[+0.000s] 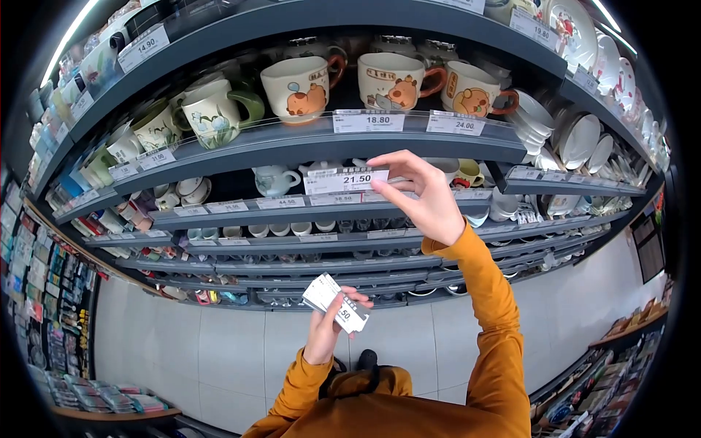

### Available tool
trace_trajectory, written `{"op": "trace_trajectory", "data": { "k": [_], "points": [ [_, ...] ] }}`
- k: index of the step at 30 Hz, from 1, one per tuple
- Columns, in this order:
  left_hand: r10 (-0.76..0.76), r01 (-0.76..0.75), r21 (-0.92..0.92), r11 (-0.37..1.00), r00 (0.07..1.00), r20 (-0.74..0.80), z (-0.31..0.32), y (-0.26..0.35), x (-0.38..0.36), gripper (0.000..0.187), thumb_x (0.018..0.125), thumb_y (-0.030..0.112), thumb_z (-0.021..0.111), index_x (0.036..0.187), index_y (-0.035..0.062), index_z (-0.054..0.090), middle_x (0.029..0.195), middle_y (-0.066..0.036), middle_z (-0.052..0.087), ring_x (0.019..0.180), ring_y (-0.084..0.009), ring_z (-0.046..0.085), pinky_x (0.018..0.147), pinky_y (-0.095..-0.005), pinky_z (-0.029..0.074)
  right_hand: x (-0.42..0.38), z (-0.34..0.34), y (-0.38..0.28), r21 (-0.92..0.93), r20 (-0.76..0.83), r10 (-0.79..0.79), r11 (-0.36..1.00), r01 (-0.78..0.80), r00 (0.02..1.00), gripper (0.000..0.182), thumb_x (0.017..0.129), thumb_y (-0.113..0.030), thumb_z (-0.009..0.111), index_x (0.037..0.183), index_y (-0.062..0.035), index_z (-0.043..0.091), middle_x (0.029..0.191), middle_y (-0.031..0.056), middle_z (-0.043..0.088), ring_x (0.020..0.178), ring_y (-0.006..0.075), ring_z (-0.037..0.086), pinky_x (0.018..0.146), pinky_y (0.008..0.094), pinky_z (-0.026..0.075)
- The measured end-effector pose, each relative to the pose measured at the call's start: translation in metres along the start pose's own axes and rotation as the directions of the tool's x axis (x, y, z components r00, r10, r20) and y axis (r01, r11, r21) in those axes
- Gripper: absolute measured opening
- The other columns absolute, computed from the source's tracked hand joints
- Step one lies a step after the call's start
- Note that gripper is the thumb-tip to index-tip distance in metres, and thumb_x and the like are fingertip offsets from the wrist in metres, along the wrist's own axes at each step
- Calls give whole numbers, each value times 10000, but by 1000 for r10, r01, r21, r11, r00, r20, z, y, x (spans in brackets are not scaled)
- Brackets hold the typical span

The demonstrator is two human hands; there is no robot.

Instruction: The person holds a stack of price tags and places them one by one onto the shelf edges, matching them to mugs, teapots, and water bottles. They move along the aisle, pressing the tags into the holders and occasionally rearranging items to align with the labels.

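My right hand is raised before the shelves, thumb and fingers pinching the right end of a white price tag that reads 21.50. The tag is below the shelf edge that bears the 18.80 tag and the 24.00 tag. Lower down, my left hand holds a fanned stack of price tags, its thumb across them. Cups with orange animal drawings stand on the shelf above my right hand: one at left, one in the middle and one at right.
Green-handled mugs stand at the left of that shelf, bowls and plates at the right. Shelves of cups continue below. Grey floor tiles lie beneath, with display racks at the left and right edges.
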State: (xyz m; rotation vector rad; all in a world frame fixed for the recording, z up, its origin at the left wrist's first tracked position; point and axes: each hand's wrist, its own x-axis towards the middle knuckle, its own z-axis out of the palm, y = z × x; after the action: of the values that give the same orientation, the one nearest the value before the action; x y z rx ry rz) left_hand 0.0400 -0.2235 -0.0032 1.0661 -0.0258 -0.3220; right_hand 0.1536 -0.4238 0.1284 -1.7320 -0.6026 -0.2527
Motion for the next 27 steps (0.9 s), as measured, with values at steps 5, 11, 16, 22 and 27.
{"op": "trace_trajectory", "data": {
  "k": [5,11,16,22,27],
  "points": [
    [14,-14,11,1000,1000,22,9,-8,0,303,1013,261,372,1140,16,498,1002,-134,650,959,-214,664,435,-225,466,-5,-15,4,95,25,-9,995,6,1000,289,889,-63,635,1168,-22,572,1049,75,623,926,129,630,824,274,550],
    [45,-45,10,999,999,3,24,-15,1,274,1011,258,381,1066,30,522,970,-130,655,926,-203,672,430,-226,444,-5,-31,6,77,72,-25,997,20,997,289,890,-85,636,1170,-43,580,1067,83,635,934,138,642,825,285,549],
    [42,-42,7,999,998,-38,35,-19,4,280,1011,269,380,1063,31,517,964,-133,653,937,-231,670,441,-237,425,-8,-40,11,30,73,-71,997,69,995,302,888,-90,643,1181,-49,579,1067,80,637,935,137,644,826,275,539],
    [18,-19,-48,999,999,-38,38,-20,1,389,994,321,354,1175,12,506,1028,-139,646,996,-237,649,468,-253,442,-3,-42,15,54,80,-34,998,29,996,326,879,-88,657,1192,-48,572,1055,86,635,913,131,646,826,273,533],
    [13,-14,-24,1000,999,-45,27,-15,1,516,959,401,374,1282,12,473,1097,-126,643,1031,-226,633,528,-254,452,7,-24,14,86,115,-49,995,40,992,324,883,-69,650,1196,-37,569,985,53,628,830,90,624,765,225,507]
  ]
}}
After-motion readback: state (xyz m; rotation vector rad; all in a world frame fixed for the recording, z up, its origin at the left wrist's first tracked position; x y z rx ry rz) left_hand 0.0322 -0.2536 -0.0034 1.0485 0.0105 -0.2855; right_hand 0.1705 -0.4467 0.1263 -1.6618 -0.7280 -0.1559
